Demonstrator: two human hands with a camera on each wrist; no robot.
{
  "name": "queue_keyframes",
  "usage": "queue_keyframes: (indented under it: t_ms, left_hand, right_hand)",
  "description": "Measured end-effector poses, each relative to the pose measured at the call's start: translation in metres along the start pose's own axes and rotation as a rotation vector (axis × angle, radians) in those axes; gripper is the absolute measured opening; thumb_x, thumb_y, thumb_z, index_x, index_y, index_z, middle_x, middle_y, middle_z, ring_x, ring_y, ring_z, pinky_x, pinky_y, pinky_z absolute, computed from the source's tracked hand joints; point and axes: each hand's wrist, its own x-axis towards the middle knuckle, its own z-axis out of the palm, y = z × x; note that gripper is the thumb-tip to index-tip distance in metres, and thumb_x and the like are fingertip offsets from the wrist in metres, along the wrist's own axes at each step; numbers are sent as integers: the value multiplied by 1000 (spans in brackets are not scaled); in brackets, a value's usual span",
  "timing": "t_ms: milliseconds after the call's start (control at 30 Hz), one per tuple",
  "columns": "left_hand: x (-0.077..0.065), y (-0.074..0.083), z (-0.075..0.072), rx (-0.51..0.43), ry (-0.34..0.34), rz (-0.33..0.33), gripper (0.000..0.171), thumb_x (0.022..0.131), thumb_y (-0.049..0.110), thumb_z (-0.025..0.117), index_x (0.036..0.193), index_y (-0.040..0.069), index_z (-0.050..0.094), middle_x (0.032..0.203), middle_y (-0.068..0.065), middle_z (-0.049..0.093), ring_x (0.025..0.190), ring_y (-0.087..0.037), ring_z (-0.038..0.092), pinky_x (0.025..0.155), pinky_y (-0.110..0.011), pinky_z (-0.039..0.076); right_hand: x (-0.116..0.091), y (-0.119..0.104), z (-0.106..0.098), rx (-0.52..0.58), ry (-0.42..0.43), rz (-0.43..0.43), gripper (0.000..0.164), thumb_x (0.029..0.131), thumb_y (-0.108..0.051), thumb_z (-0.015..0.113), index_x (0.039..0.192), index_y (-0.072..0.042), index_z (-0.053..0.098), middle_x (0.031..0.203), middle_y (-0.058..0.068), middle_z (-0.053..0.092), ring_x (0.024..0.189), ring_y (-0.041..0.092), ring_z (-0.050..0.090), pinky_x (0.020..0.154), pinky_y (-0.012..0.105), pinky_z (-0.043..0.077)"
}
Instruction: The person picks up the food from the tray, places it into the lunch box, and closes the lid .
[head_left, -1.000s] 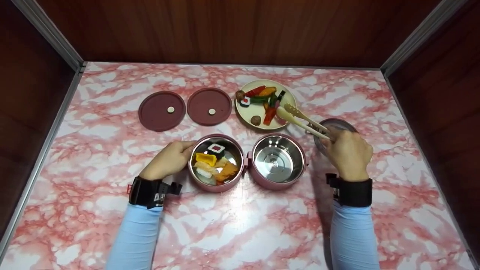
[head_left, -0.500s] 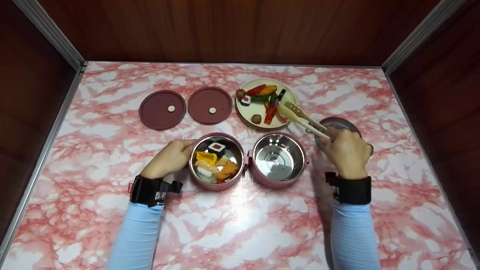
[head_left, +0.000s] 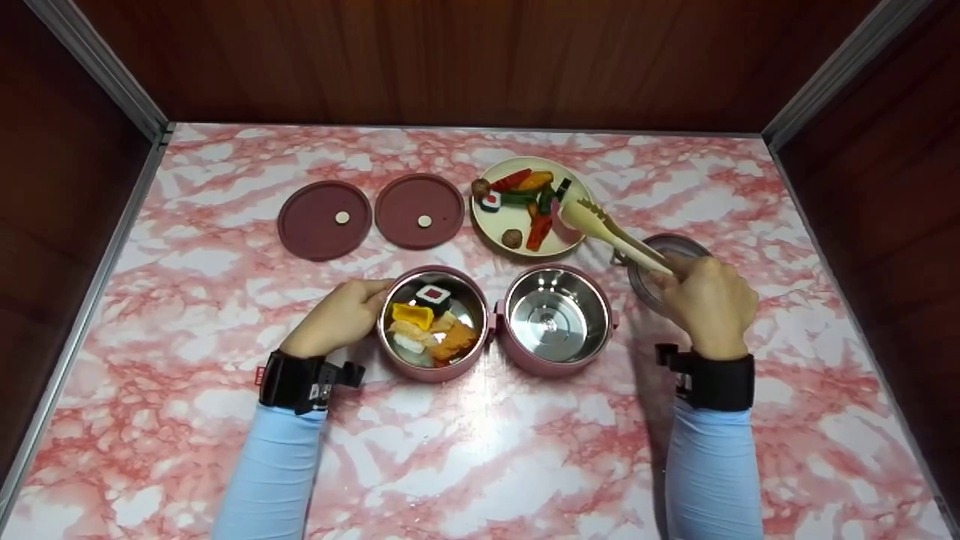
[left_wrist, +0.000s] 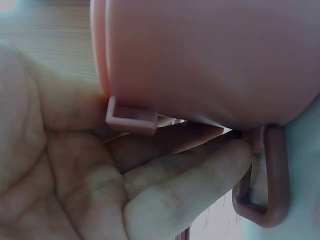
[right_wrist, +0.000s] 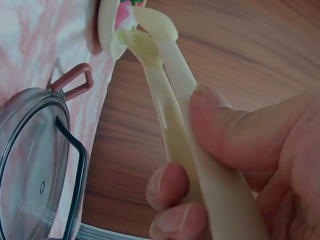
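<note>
While right hand (head_left: 709,300) grips tongs (head_left: 613,239), red tag's (head_left: 259,376) lettering unreadably small.

No txt legible; sm. red rectangular tag (head_left: 260,376) at black L wrist strap (head_left: 289,382) & clear round plastic lid (right_wrist: 30,165) bear unreadable marks.

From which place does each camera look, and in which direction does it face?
Head: on the person's head, facing forward and down at the table; left hand, right hand and blue sleeves show.
Left wrist: on that wrist, facing the side of the filled pot; the left hand shows close up.
Right wrist: on that wrist, facing along the tongs toward the plate; the right hand shows.
Shared: head and right wrist both show tongs, plate and clear lid.
</note>
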Motion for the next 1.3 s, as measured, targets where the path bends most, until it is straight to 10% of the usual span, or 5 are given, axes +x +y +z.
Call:
queue_keyframes:
  t_ms: [667, 1067, 1300]
  left_hand:
    - [-1, -3, 1, -10, 1, -14, 35, 105, 17, 45, 132, 9, 65, 128, -11, 65, 120, -25, 57, 106, -46, 41]
    - [2, 3, -1, -14, -1, 2, 36, 105, 18, 45, 135, 8, 62, 131, -12, 62, 123, -25, 56, 108, -45, 40]
    - [2, 1, 0, -14, -11, -23, 36, 105, 19, 45, 136, 10, 62, 134, -11, 61, 126, -27, 53, 109, -46, 39]
  right_hand:
    - [-10, -8, -25, 154, -79, -52, 41, 91, -44, 70, 125, -21, 71, 115, 17, 70, 75, 30, 55, 56, 39, 34]
    - [-55, -56, -41, 155, 7, -407, 32, 81, -20, 83, 112, -15, 76, 86, 7, 75, 43, 11, 45, 32, 27, 34]
    - [-72, -78, -32, -29, 38, -576, 30, 79, -24, 84, 109, -22, 79, 69, 1, 68, 44, 17, 49, 35, 34, 35]
